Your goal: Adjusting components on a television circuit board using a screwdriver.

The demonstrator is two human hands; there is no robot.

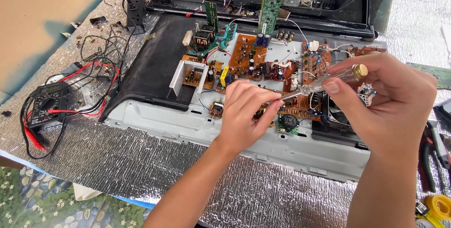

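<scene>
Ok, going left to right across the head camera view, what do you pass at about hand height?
Black multimeter with red leads → white metal bracket on the chassis → left hand → clear-handled screwdriver → right hand gripping it → pliers → yellow tape roll.
</scene>
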